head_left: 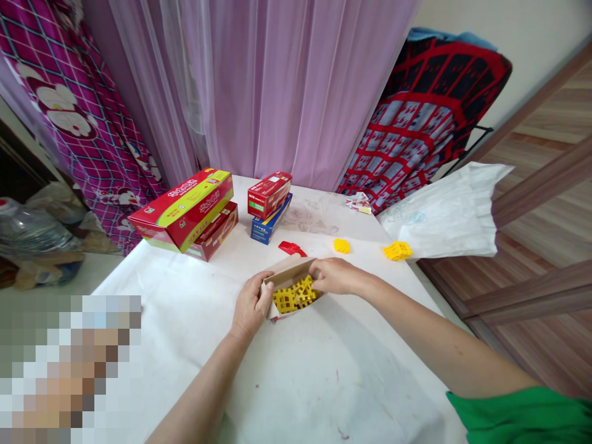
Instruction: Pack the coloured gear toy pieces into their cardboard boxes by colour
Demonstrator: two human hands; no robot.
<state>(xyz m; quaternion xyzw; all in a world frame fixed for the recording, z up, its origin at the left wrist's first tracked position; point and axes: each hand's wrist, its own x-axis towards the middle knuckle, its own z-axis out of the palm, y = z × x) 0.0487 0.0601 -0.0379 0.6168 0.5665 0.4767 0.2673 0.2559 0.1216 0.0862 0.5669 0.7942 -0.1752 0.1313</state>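
Observation:
An open cardboard box (pixel 272 312) rests on the white-covered table, with several yellow plastic lattice pieces (pixel 285 300) inside. My left hand (pixel 252 302) grips the box's left end, thumb over the rim. At the right end, my right hand (pixel 332 275) has its fingers bent over the rim, touching the yellow pieces; its fingertips are partly hidden. Behind the box lies a red piece (pixel 292 248). Farther right are a small yellow stack (pixel 341 246) and a larger yellow lattice block (pixel 397 251).
Large red and yellow boxes (pixel 185 206) are stacked at the back left. A red box (pixel 269 195) sits on a blue box (pixel 268 229) near the back. A white bag (pixel 444 213) hangs over the right edge of the table (pixel 152 351). Pixelation covers the lower left.

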